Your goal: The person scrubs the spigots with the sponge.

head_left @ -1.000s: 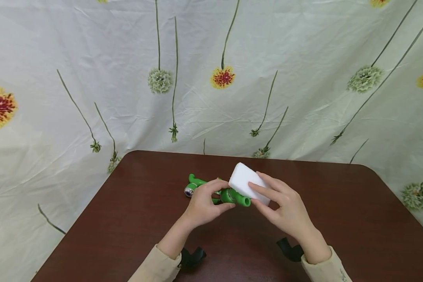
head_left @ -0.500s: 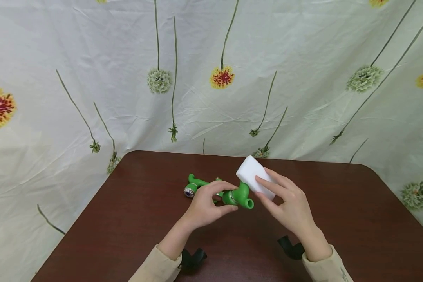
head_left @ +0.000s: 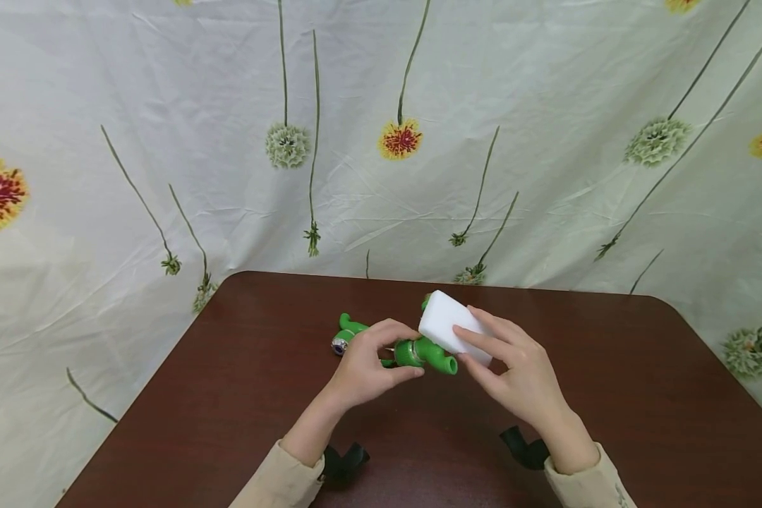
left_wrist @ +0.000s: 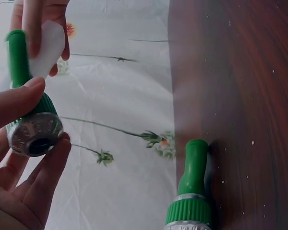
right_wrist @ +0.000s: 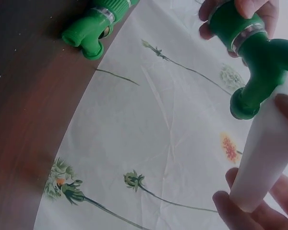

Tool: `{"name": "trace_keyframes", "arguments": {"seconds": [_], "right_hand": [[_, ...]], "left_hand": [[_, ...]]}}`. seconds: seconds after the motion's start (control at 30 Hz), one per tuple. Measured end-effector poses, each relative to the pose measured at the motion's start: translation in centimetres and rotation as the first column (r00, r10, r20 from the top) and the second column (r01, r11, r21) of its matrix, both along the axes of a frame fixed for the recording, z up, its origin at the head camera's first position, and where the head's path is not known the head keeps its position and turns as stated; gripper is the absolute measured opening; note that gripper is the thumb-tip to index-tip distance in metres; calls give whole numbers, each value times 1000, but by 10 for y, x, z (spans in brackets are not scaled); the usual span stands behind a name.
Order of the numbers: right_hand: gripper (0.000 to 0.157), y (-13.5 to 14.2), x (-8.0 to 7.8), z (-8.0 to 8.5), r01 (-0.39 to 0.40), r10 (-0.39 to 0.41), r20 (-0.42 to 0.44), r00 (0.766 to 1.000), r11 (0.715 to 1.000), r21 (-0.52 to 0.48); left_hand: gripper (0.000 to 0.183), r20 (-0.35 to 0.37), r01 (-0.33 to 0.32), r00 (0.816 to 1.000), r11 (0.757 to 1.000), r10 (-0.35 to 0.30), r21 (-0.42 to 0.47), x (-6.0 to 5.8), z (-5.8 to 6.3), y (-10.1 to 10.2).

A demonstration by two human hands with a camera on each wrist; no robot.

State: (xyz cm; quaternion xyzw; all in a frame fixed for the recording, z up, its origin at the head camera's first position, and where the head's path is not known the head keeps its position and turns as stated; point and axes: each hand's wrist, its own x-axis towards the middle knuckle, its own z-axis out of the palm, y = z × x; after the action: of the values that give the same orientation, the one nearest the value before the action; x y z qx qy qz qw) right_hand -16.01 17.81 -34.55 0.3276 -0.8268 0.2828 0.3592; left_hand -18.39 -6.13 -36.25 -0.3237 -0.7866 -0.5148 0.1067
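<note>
In the head view my left hand (head_left: 368,367) holds a green plastic faucet (head_left: 441,358) between thumb and fingers, its open spout pointing to the right and down. The left wrist view shows the ribbed collar and silvery round end (left_wrist: 36,134) of this faucet within the fingers. My right hand (head_left: 521,367) grips a white sponge block (head_left: 447,321), thumb on one side and fingers on the other. The sponge (right_wrist: 266,148) lies against the faucet (right_wrist: 259,67) near its bent spout in the right wrist view. It covers part of the faucet in the head view.
A second green faucet (head_left: 349,331) with a silvery end lies on the dark red-brown table (head_left: 279,310), partly behind the left hand. Black curved pieces (head_left: 346,462) stick out by both sleeves. Behind the table hangs a white flowered cloth (head_left: 355,85).
The sponge went up and right along the faucet, then came back down and left. The held faucet has turned a little in the left hand. The second faucet stays in place.
</note>
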Motion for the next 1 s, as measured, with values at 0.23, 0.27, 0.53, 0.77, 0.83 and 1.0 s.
{"name": "trace_keyframes", "arguments": {"seconds": [0.23,0.27,0.53,0.77,0.83,1.0], "right_hand": [[38,-1,0,-1,92,-92,-49,995,996,-16],[34,-1,0,0,97,-97,-50,994,995,-11],[42,-6,-1,-4,75,-71,-65,995,995,61],[36,-6,-1,-6,162,-156,-99,983,985,60],[35,-7,-1,-7,185,-178,-98,979,981,65],[36,-8,-2,-8,157,-148,-96,984,983,97]], "left_hand": [[44,2,3,1000,998,-3,59,1,-1,0],[45,20,-12,1000,996,11,87,4,3,0],[39,64,-70,996,966,56,249,21,33,-2],[43,24,-52,999,971,48,235,17,26,-1],[47,37,-50,998,974,43,223,13,19,0],[48,39,-46,998,981,40,189,6,6,1]]}}
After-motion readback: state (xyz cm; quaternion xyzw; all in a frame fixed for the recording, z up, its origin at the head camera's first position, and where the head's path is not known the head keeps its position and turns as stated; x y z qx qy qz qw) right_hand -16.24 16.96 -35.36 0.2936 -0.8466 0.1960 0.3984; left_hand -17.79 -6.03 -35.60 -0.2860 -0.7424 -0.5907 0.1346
